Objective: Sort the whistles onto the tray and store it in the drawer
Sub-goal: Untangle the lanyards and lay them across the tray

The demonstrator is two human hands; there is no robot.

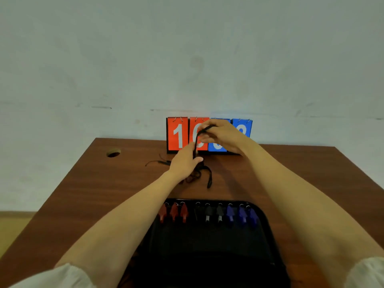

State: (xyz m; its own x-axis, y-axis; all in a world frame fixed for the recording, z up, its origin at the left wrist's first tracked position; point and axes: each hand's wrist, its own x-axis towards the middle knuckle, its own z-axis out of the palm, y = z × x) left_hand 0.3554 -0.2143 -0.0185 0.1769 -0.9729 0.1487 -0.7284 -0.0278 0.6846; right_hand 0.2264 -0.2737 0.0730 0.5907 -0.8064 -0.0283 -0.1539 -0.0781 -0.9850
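Head view: left hand (pixel 185 161) and right hand (pixel 222 135) both pinch a cord (pixel 196 140), stretching it, likely to untangle it; whistles (pixel 207 214) line the tray (pixel 207 246).

Nine whistles lined up on black tray (pixel 209 242)
Three red whistles (pixel 174 212), three black whistles (pixel 208 213), three blue whistles (pixel 241 215) lie in a row along its far edge.

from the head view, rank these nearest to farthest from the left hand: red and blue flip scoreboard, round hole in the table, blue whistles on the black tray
1. Red and blue flip scoreboard: just behind the left hand, against the wall.
2. Round hole in the table: off to the left, at the far edge.
3. Blue whistles: right end of the black tray, toward the person.
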